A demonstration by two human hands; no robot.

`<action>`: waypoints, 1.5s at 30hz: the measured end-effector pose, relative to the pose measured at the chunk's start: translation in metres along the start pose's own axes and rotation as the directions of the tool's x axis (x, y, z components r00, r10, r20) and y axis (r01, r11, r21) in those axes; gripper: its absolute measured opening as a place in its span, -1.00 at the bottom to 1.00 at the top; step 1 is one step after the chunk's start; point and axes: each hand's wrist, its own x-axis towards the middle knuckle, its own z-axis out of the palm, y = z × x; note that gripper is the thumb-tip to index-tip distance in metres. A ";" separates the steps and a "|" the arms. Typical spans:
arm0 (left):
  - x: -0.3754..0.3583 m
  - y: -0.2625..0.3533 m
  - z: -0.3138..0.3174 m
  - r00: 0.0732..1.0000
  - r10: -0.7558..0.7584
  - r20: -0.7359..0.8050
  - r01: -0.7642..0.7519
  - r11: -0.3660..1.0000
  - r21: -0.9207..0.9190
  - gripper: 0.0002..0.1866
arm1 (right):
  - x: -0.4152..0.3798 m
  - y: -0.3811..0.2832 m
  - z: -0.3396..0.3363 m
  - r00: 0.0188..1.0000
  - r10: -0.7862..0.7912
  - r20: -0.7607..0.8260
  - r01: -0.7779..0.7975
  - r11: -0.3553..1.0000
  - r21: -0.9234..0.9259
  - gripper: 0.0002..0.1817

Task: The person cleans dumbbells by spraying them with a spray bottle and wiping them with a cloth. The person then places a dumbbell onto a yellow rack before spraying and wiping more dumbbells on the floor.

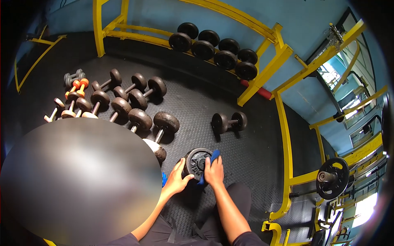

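A black dumbbell (193, 158) stands close in front of me, its round end face with raised lettering turned up toward the camera. My left hand (177, 180) grips the left side of that weight, thumb over the near edge and fingers along the rim. On the opposite side, my right hand (214, 171) holds a blue cloth (215, 155) against the face and edge of the weight. Part of the cloth sticks out above the fingers and a bit more shows below them. The dumbbell's handle and other end are hidden.
Several dark dumbbells (166, 122) and small orange ones (83, 85) lie in rows to the left. Another dumbbell (229, 122) lies ahead on the black rubber floor (262, 164). A yellow rack (262, 78) holds more dumbbells (203, 50). A blurred oval covers the lower left.
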 end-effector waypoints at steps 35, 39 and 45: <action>0.018 -0.024 0.001 0.939 -0.344 0.024 0.272 0.696 -0.665 -0.18 | 0.052 -0.085 0.044 0.556 -0.571 0.604 0.818 0.505 -0.276 -0.64; 0.009 -0.017 0.008 0.853 -0.494 0.166 0.502 0.692 -0.518 -0.03 | 0.042 -0.068 0.036 0.656 -0.666 0.355 0.751 0.625 -0.213 -0.66; 0.009 -0.017 0.014 0.859 -0.438 0.266 0.512 0.726 -0.460 -0.10 | -0.016 -0.003 -0.014 0.806 -0.575 -0.138 0.548 0.814 -0.192 -0.69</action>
